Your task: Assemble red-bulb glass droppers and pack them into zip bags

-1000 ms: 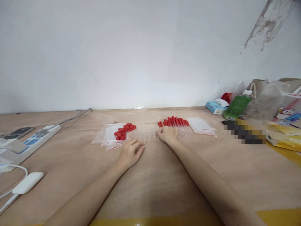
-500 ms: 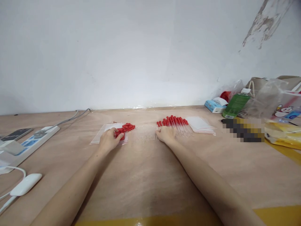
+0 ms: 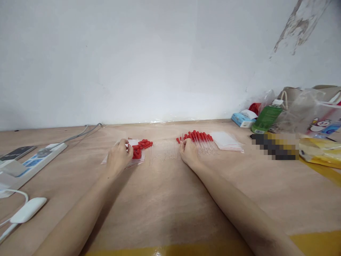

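My left hand (image 3: 119,155) is closed in a pinch at the left side of a pile of red rubber bulbs (image 3: 137,153); what its fingertips hold is too small to make out. The bulbs lie on clear plastic bags (image 3: 138,162). My right hand (image 3: 189,152) is closed on a thin clear tube (image 3: 182,136), whose end sticks up above the fingers. A row of similar thin clear tubes (image 3: 163,150) lies between my hands. Just beyond and right of my right hand lie several droppers with red bulbs (image 3: 198,136) on clear stems.
White plastic bags (image 3: 227,140) are stacked right of the droppers. Farther right stand a tissue box (image 3: 243,121), a green bottle (image 3: 268,117) and a yellow packet (image 3: 322,151). A power strip (image 3: 34,165) and a phone (image 3: 18,153) lie at left.
My left hand has lifted and drawn back left from the red bulbs. My right hand has shifted slightly right, and a tube now shows upright in its fingers.
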Tool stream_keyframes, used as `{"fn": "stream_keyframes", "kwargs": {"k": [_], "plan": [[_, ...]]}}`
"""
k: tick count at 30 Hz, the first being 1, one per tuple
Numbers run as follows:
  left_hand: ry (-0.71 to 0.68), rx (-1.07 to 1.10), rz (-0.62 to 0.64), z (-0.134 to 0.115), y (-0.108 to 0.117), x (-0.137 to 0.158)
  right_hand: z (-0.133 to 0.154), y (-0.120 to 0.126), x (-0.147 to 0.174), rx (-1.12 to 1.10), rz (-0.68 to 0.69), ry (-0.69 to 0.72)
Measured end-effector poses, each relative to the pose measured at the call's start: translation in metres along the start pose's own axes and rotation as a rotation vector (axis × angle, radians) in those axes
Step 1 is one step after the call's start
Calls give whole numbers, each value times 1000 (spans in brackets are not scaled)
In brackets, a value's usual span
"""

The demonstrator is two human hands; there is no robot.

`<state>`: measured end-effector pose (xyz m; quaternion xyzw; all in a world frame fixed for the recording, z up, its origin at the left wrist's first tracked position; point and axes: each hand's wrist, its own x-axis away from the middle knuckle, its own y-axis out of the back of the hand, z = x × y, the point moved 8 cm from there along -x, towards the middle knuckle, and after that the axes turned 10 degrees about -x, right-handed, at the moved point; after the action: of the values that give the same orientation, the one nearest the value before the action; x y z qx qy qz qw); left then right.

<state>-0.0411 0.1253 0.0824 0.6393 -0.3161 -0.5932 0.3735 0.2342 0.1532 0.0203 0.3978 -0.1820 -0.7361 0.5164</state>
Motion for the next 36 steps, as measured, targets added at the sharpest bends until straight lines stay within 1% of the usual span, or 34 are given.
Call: {"fn": "stream_keyframes", "kwargs": {"k": [2,3,4,5,7,10,12,16,21,24,28,34,36], "plan": [[-118,132,-77,-21,7,8,1,3,6,-45,-19,55],[-211,224,-86,-35,8,16,2,6,10,-68,-29,84],[-302,326,-69,-51,6,26,3,9,16,-99,-44,125],[-393,415,-39,-66,4,37,4,14,22,-132,-59,175],[-527,519,48,-91,-3,60,9,26,40,-217,-86,337],[-625,578,174,-112,-15,84,11,39,66,-238,-31,544],[-632,579,211,-116,-20,90,10,44,77,-220,20,606],[-560,597,230,-112,-25,84,13,45,84,-162,65,640],[-461,723,234,-108,-24,80,24,37,87,-115,142,700],[-417,784,289,-109,-27,84,27,37,90,-112,153,732],[-391,841,365,-110,-33,88,29,37,93,-117,143,739],[-396,901,373,-112,-35,90,34,37,94,-95,166,742],[-405,906,390,-113,-35,91,36,37,94,-102,193,748]]}}
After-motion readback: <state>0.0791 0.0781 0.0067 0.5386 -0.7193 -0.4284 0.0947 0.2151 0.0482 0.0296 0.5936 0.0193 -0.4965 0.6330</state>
